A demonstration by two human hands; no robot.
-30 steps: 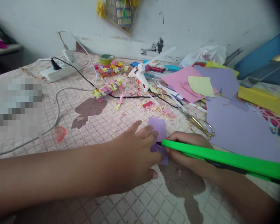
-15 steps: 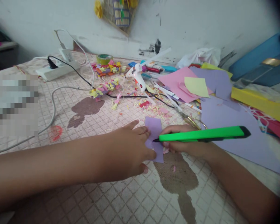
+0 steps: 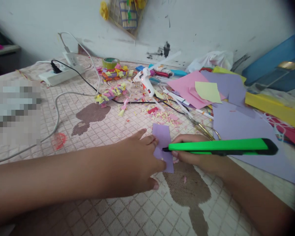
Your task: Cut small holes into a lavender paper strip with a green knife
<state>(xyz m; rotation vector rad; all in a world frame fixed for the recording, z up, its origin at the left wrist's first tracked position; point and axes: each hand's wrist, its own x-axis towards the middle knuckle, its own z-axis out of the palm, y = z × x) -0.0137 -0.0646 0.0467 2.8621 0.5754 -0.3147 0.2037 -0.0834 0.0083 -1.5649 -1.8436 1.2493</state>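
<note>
A small purple paper strip (image 3: 161, 132) lies upright in my view on the patterned tablecloth. My left hand (image 3: 130, 162) rests flat with its fingers spread, the fingertips pressing on the strip's left edge. From the right, my right hand (image 3: 189, 154) grips a bright green pen (image 3: 218, 146) near its black tip. That tip touches the middle of the strip, while the pen's thick black-ended back points right. Some of my right fingers are hidden behind the pen.
Paper scraps (image 3: 166, 116) lie beyond the strip, near a white hot glue gun (image 3: 146, 82) and gold-handled scissors (image 3: 204, 129). Large purple sheets (image 3: 248, 131) spread out on the right. A power strip (image 3: 61, 75) with cables sits back left, and green tape (image 3: 110, 63) behind.
The pen's back end has swung lower and farther right, while its tip stays near the middle of the strip. My left hand still presses the paper.
</note>
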